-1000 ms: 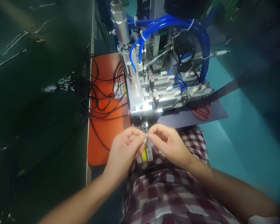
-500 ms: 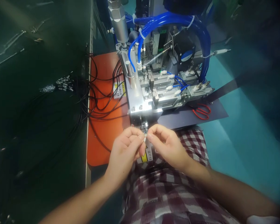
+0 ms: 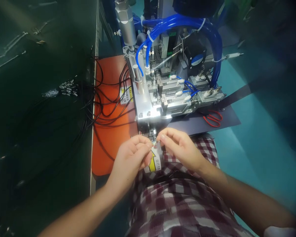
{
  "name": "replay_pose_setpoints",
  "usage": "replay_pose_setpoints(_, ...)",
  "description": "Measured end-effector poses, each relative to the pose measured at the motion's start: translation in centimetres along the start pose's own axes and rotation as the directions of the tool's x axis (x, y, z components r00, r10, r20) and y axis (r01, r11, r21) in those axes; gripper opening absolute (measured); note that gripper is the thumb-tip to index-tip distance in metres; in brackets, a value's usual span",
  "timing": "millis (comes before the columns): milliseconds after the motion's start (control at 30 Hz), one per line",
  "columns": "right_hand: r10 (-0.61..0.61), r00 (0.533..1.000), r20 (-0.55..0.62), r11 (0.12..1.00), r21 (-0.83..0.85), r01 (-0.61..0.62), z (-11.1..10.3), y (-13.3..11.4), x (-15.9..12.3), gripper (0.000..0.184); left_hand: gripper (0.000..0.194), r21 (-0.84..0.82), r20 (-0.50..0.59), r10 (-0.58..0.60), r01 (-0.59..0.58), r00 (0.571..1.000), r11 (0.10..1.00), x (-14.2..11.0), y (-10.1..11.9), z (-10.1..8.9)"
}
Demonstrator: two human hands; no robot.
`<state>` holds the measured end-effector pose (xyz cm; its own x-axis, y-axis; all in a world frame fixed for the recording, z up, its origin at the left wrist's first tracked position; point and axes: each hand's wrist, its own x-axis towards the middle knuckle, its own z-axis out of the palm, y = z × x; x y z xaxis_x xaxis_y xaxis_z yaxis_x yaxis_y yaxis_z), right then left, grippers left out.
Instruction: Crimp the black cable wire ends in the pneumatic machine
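Between finger and thumb, my left hand (image 3: 134, 153) pinches a small bunch of thin light wires (image 3: 154, 144). A black cable (image 3: 102, 146) runs across the orange board and passes out of sight behind this hand. My right hand (image 3: 179, 146) is closed in a pinch just right of the wires; whatever is between its fingertips is too small to make out. Both hands are in front of the small metal feed end (image 3: 151, 133) of a machine (image 3: 167, 95). Below the fingertips shows a label with a yellow arrow (image 3: 152, 163).
Several black cables (image 3: 108, 115) lie over the orange board (image 3: 113, 135), their silvery ends (image 3: 68, 87) bundled on the dark green table at left. Blue air hoses (image 3: 180, 21) arch above the machine. Red-handled scissors (image 3: 213, 118) rest on the dark plate at right.
My right hand has moved slightly up and right, so the gap between the fingertips is wider and more of the yellow arrow label shows. My left hand has barely moved.
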<state>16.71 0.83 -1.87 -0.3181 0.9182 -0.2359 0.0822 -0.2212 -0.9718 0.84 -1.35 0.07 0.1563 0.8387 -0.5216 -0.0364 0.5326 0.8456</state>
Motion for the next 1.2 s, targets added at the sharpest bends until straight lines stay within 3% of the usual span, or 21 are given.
replay_pose_setpoints(133, -0.075, 0.996, 0.037, 0.98, -0.181, 0.081, -0.2, -0.3, 0.1, 0.016, 0.017, 0.012, 0.003, 0.002, -0.002, 1.0, 1.0, 0.0, 0.0, -0.1)
replay_pose_setpoints(367, -0.161, 0.987, -0.004, 0.951, -0.269, 0.154, 0.1, 0.1, -0.1, 0.012, 0.018, 0.078, -0.02, 0.021, -0.019, 1.0, 0.997, 0.1, 0.0, 0.1)
replay_pose_setpoints(833, -0.235, 0.964, 0.128, 0.876, -0.401, 0.267, -1.0, 0.5, 0.4, 0.019, 0.017, 0.085, -0.01, -0.009, 0.01, 1.0, 0.996, 0.7, 0.2, 0.2)
replay_pose_setpoints(1067, -0.371, 0.908, 0.192, 0.851, -0.321, 0.416, -1.1, 0.9, 0.8, 0.017, 0.018, 0.12, 0.003, -0.001, 0.001, 1.0, 0.993, 0.6, 0.2, 0.0)
replay_pose_setpoints(1200, -0.359, 0.919, 0.163, 0.903, -0.186, 0.386, -1.2, 1.3, 1.0, 0.018, 0.019, 0.182, 0.014, 0.004, -0.007, 1.0, 0.983, 0.8, 0.4, -0.2)
